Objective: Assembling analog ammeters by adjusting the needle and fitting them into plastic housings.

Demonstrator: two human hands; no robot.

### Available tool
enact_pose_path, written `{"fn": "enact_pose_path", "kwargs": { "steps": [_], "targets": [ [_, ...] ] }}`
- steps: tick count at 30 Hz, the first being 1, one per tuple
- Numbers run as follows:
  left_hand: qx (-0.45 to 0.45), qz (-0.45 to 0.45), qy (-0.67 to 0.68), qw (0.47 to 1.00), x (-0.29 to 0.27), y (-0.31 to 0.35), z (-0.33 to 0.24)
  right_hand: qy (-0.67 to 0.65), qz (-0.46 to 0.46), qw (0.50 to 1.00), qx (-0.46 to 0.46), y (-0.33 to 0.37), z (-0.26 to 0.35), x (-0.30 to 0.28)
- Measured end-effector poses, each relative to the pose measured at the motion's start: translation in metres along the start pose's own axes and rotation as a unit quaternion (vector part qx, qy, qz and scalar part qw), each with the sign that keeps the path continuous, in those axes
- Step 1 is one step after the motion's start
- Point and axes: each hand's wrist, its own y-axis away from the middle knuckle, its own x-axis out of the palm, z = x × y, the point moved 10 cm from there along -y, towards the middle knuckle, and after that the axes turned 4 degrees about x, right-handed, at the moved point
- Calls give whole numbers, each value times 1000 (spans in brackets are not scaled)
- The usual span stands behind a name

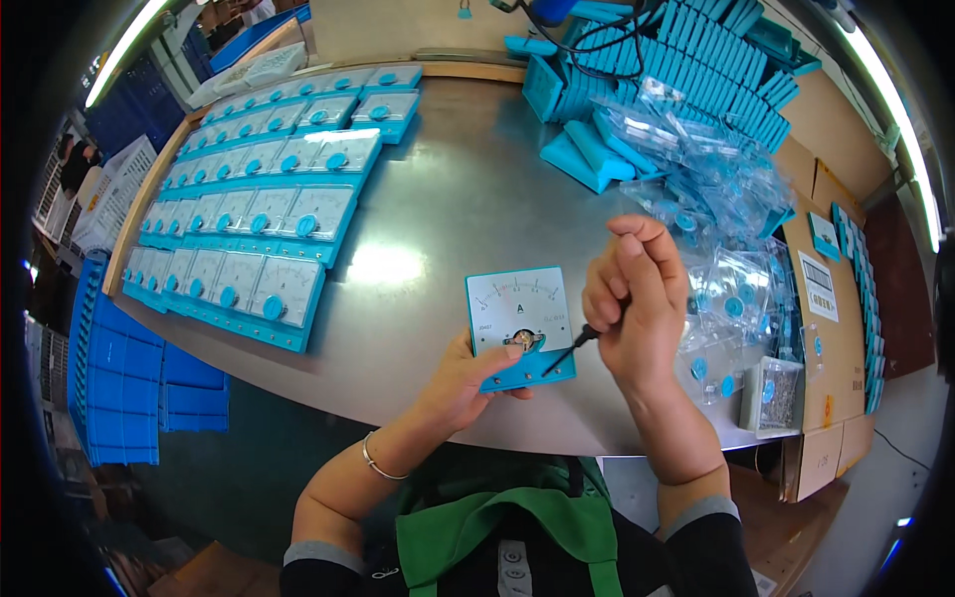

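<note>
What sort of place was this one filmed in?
Probably a factory or assembly workshop: covered meters lie in rows on a metal table, clear covers and blue cases are piled on the right, and the left hand holds an uncovered meter.

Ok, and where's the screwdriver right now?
The screwdriver is just right of centre in the head view, in the right hand, its shaft slanting down-left over the lower right part of the meter in the left hand.

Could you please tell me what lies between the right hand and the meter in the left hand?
In the head view, a dark tool, gripped by the right hand, bridges the gap, its tip over the lower right of the meter.
</note>
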Motion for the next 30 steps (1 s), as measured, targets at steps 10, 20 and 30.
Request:
{"fn": "enact_pose_path", "kwargs": {
  "steps": [10,20,30],
  "targets": [
    [-35,-18,-28,999,22,5,25,12,-60,994,-92,14,9,-32],
    [68,45,-320,944,35,-2,13,1,-40,999,-5,20,9,-48],
    [115,-58,-118,985,-12,7,-20,763,-67,633,-111,42,-18,-107]
  ]
}}
